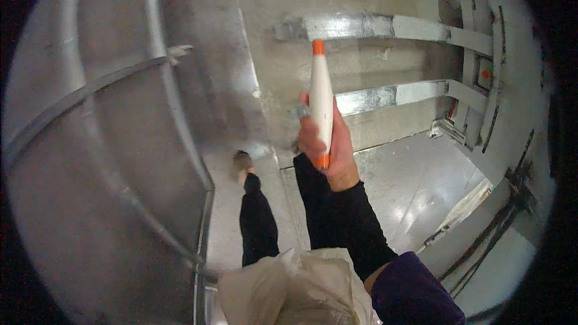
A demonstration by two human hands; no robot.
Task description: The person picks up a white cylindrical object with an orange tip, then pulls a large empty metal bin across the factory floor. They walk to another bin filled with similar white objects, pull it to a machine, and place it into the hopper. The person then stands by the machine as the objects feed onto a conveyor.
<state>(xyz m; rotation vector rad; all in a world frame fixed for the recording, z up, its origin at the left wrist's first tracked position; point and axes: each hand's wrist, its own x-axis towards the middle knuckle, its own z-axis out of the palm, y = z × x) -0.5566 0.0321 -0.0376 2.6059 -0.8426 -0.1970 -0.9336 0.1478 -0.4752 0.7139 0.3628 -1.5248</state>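
Note:
My right hand (338, 144) is closed around a white, tapered stick (321, 87) with orange ends. I cannot make out exactly what kind of thing it is. The stick stands nearly upright in the picture, its narrower orange tip pointing away from me and its other orange end by the heel of my hand. My fingers wrap around its lower half. A black sleeve covers the forearm, with dark purple cloth higher up. My left hand is not in view.
Two long metal forks (415, 93) reach in from a grey, wheeled-looking frame (481, 54) on the right. Tall grey panels with metal bars (174, 96) stand close on my left. Beneath lies a smooth grey floor (391, 186). A beige apron (289, 289) hangs below me.

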